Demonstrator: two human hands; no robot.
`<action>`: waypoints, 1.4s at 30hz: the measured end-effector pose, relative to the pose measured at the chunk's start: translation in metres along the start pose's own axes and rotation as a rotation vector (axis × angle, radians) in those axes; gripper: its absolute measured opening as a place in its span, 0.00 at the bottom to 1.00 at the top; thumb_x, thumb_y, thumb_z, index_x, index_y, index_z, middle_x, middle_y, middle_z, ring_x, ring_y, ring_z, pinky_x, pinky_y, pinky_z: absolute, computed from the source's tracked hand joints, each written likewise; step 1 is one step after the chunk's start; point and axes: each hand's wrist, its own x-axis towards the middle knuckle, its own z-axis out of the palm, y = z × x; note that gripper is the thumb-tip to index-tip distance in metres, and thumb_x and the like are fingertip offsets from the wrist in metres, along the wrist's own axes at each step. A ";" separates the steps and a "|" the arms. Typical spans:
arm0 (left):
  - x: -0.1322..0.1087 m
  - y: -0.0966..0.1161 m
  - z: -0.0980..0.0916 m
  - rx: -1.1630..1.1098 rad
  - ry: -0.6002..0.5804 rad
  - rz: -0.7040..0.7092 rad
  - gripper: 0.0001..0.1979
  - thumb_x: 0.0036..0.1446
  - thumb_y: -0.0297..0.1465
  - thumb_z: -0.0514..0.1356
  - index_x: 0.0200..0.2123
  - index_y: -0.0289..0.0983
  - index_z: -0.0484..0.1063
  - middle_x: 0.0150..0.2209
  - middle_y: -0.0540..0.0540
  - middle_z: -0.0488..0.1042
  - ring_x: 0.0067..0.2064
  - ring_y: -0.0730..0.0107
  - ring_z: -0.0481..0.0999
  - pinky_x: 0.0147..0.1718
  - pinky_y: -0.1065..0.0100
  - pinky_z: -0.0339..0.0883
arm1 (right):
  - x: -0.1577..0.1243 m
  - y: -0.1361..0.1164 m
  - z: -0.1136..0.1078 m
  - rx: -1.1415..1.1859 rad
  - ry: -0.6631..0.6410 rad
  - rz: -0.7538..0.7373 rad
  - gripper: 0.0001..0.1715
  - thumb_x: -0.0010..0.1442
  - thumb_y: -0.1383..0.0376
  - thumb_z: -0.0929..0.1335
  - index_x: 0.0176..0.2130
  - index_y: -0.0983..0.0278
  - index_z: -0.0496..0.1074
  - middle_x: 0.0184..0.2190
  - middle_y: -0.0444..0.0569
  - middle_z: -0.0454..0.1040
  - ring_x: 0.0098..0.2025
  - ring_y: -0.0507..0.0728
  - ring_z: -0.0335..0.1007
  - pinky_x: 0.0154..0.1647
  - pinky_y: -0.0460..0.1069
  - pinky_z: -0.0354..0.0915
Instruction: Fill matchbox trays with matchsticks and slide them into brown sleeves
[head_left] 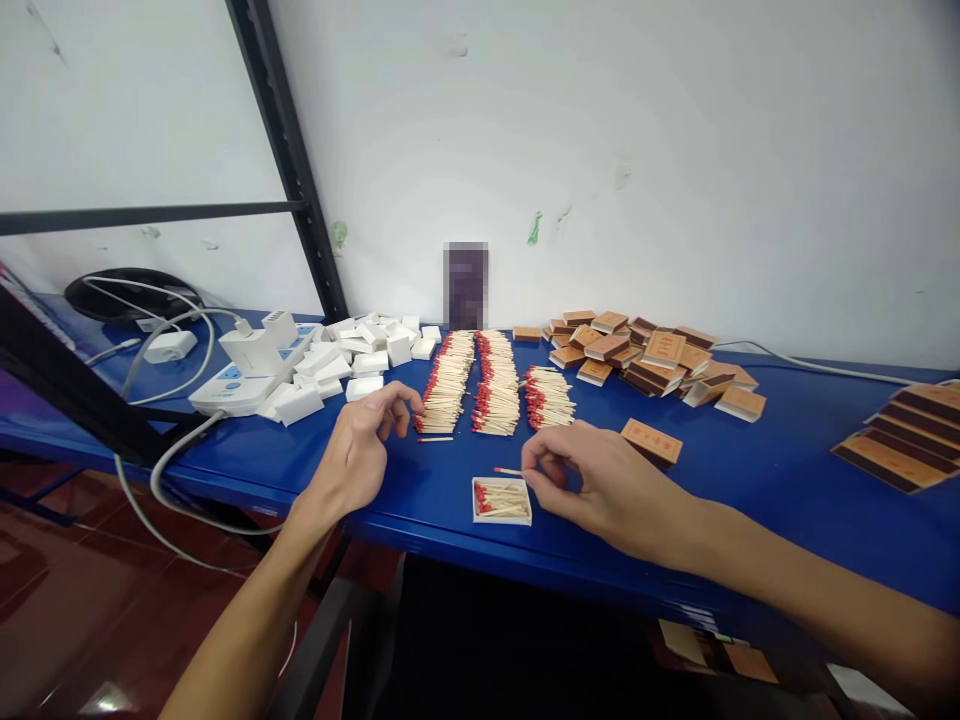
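A small white matchbox tray (502, 501) with several red-tipped matches in it lies near the front edge of the blue table (750, 480). My right hand (600, 480) hovers just right of the tray and pinches a single match (508, 470) above it. My left hand (360, 445) rests on the table with its fingers curled, fingertips touching the near end of the leftmost row of matches (446, 385). Two more rows of matches (496, 385) and a smaller bunch (547, 398) lie behind the tray.
A heap of white inner trays (360, 355) sits at the back left beside a white power strip (240, 380) with cables. Brown matchbox sleeves (652, 355) are piled at the back right, one sleeve (651, 442) lies near my right hand, and flat sleeves (900, 440) lie at the far right. A black shelf frame (289, 150) rises at left.
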 end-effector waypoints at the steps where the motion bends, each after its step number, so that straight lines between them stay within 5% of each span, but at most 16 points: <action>1: 0.000 -0.001 -0.001 0.019 -0.009 0.006 0.29 0.66 0.37 0.32 0.36 0.38 0.72 0.24 0.48 0.66 0.27 0.66 0.64 0.28 0.65 0.58 | 0.001 -0.003 0.000 0.000 -0.017 -0.003 0.07 0.63 0.65 0.64 0.32 0.61 0.68 0.23 0.42 0.69 0.27 0.53 0.64 0.30 0.47 0.58; 8: -0.001 0.016 -0.005 0.420 -0.311 -0.050 0.14 0.63 0.36 0.49 0.38 0.41 0.73 0.25 0.51 0.72 0.28 0.65 0.70 0.30 0.66 0.58 | 0.004 0.014 -0.015 -0.107 0.018 0.133 0.13 0.66 0.60 0.61 0.33 0.61 0.70 0.23 0.43 0.70 0.26 0.54 0.64 0.28 0.48 0.56; 13: -0.001 0.014 0.002 0.542 -0.360 -0.053 0.10 0.65 0.36 0.52 0.39 0.43 0.72 0.28 0.51 0.73 0.30 0.64 0.72 0.27 0.67 0.54 | 0.001 0.049 -0.017 -0.280 0.000 0.159 0.10 0.65 0.61 0.62 0.40 0.62 0.71 0.27 0.45 0.71 0.30 0.56 0.67 0.30 0.48 0.57; 27: -0.001 0.007 0.002 0.518 -0.383 -0.051 0.09 0.67 0.36 0.50 0.38 0.42 0.68 0.31 0.50 0.74 0.33 0.62 0.74 0.29 0.66 0.55 | 0.002 0.060 -0.010 -0.271 -0.026 0.153 0.12 0.65 0.63 0.62 0.36 0.62 0.73 0.29 0.47 0.72 0.29 0.55 0.66 0.28 0.48 0.56; 37: -0.013 0.049 0.016 0.267 -0.487 0.101 0.11 0.68 0.37 0.51 0.37 0.40 0.69 0.32 0.51 0.74 0.34 0.67 0.73 0.33 0.68 0.59 | 0.001 0.061 -0.009 -0.264 -0.001 0.172 0.11 0.64 0.62 0.63 0.38 0.61 0.74 0.28 0.46 0.71 0.30 0.55 0.67 0.29 0.48 0.55; 42: -0.004 0.028 0.010 0.374 -0.314 0.044 0.12 0.69 0.38 0.49 0.41 0.41 0.70 0.34 0.50 0.76 0.35 0.64 0.75 0.34 0.67 0.61 | 0.000 0.061 -0.010 -0.213 -0.072 0.166 0.10 0.65 0.62 0.62 0.36 0.61 0.71 0.27 0.45 0.70 0.28 0.54 0.65 0.28 0.48 0.54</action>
